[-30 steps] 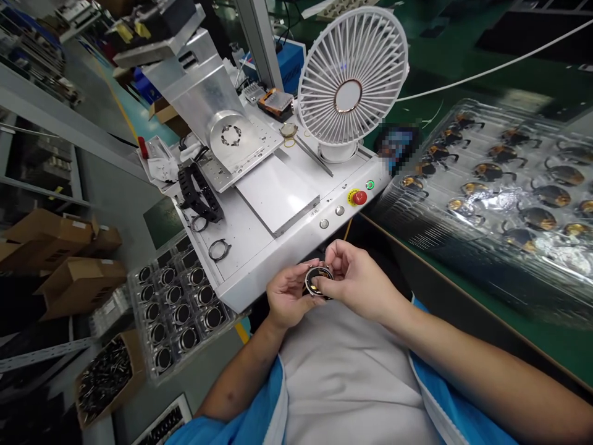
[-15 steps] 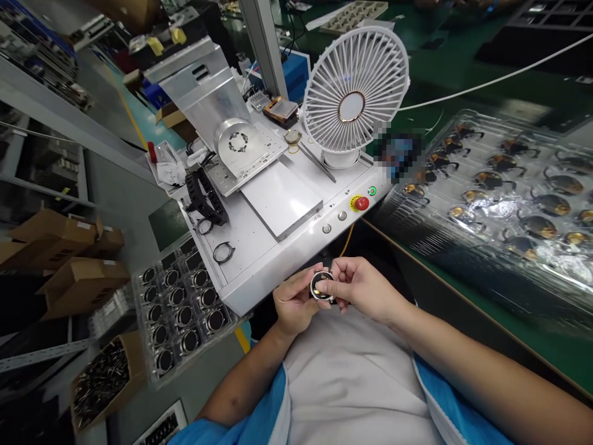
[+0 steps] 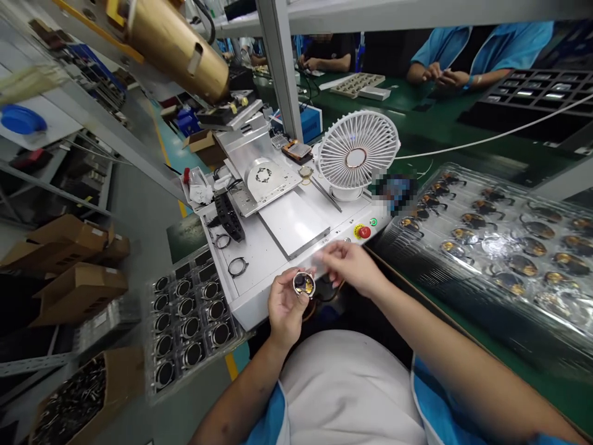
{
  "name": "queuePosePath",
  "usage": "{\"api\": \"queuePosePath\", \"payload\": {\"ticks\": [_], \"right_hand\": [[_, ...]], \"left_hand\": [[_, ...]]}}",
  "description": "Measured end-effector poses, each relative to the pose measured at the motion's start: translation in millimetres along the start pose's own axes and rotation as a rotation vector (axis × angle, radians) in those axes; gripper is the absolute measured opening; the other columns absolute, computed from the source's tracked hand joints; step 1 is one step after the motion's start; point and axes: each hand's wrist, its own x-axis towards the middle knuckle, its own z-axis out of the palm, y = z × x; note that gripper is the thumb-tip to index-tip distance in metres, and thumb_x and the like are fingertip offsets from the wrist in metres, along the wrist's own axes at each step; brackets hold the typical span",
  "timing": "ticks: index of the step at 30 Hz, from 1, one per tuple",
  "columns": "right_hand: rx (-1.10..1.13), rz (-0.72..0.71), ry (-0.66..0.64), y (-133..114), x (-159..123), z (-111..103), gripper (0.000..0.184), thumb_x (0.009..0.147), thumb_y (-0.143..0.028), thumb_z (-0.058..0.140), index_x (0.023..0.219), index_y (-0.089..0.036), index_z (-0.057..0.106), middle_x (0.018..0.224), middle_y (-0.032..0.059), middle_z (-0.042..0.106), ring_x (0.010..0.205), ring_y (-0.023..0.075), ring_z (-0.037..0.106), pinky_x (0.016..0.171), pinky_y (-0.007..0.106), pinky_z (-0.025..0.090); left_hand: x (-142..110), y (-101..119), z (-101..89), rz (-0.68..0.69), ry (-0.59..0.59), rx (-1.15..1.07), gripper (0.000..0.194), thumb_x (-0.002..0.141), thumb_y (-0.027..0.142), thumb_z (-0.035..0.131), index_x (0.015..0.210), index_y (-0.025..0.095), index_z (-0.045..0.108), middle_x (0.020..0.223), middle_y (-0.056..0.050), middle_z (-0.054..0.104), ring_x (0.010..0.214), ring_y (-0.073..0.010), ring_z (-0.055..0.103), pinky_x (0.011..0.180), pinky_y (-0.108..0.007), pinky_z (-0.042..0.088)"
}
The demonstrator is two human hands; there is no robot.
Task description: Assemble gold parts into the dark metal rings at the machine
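Note:
My left hand (image 3: 286, 309) is closed around a round silver-rimmed watch case (image 3: 304, 283), thumb at its lower edge and fingers at its far side. The case's inside faces up, showing dark and gold-coloured parts. Just right of it, my right hand (image 3: 351, 266) hovers off the case in front of the machine's front panel. Its fingers are loosely bent and apart, with blurred tips; nothing shows between them. Two thin black rings (image 3: 238, 267) lie on the white machine top (image 3: 259, 281), beside a black slotted part (image 3: 228, 217).
Behind the hands stand a metal fixture (image 3: 263, 179), a white fan (image 3: 359, 151) and a red emergency button (image 3: 364, 232). A tray of watch cases (image 3: 192, 327) is at left. Clear trays of watch parts (image 3: 491, 228) lie at right. A gold-coloured cylinder (image 3: 178, 52) hangs above; co-workers (image 3: 482, 55) sit opposite.
My right hand has come off the watch case and moved up and slightly left, baring the parts inside. My left hand still holds the case. The camera view has tilted up.

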Motion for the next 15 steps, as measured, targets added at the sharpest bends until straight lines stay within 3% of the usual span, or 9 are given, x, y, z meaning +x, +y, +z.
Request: {"api": "queuePosePath", "payload": {"ticks": [3, 5, 8, 11, 15], "right_hand": [[-0.009, -0.05, 0.219, -22.8, 29.9, -11.3, 0.049, 0.074, -0.052, 0.091, 0.082, -0.02, 0.056, 0.051, -0.0031, 0.06, 0.036, 0.0101, 0.048, 0.032, 0.022, 0.045], [-0.046, -0.066, 0.243, -32.5, 40.7, -16.0, 0.042, 0.079, -0.044, 0.089, 0.076, -0.02, 0.054, 0.05, -0.0027, 0.058, 0.034, 0.0096, 0.045, 0.031, 0.022, 0.042], [-0.101, -0.184, 0.222, -36.1, 35.5, -18.7, 0.041, 0.079, -0.042, 0.087, 0.069, -0.019, 0.054, 0.05, -0.0026, 0.057, 0.035, 0.0075, 0.044, 0.033, 0.02, 0.038], [-0.141, -0.258, 0.093, -29.6, 7.8, -16.9, 0.045, 0.073, -0.052, 0.088, 0.071, -0.019, 0.057, 0.052, -0.0022, 0.06, 0.038, 0.0078, 0.047, 0.038, 0.019, 0.038], [-0.199, -0.116, -0.165, -12.9, -33.6, -10.3, 0.05, 0.068, -0.059, 0.089, 0.072, -0.019, 0.059, 0.053, 0.0001, 0.063, 0.04, 0.01, 0.05, 0.039, 0.02, 0.038]], "left_hand": [[3.5, 6.5, -0.8, -0.049, -0.086, 0.043, 0.033, 0.091, 0.03, 0.081, 0.122, 0.027, 0.069, 0.128, -0.007, 0.069, 0.103, -0.0244, 0.079, 0.09, -0.041, 0.067], [4.6, 9.8, -0.5, -0.062, -0.082, 0.154, 0.042, 0.084, 0.029, 0.088, 0.121, 0.025, 0.07, 0.121, -0.007, 0.072, 0.093, -0.0204, 0.079, 0.08, -0.034, 0.067], [3.9, 11.2, 1.4, -0.034, -0.02, 0.315, 0.061, 0.071, 0.026, 0.097, 0.125, 0.021, 0.071, 0.114, -0.011, 0.078, 0.092, -0.0201, 0.078, 0.082, -0.031, 0.066], [1.1, 10.1, 4.4, 0.038, -0.006, 0.461, 0.071, 0.07, 0.025, 0.097, 0.135, 0.019, 0.068, 0.121, -0.015, 0.079, 0.104, -0.0245, 0.079, 0.091, -0.034, 0.067], [-1.3, 8.9, 9.3, 0.107, -0.033, 0.57, 0.075, 0.074, 0.024, 0.094, 0.143, 0.019, 0.064, 0.128, -0.016, 0.077, 0.112, -0.0269, 0.078, 0.098, -0.036, 0.066]]}}
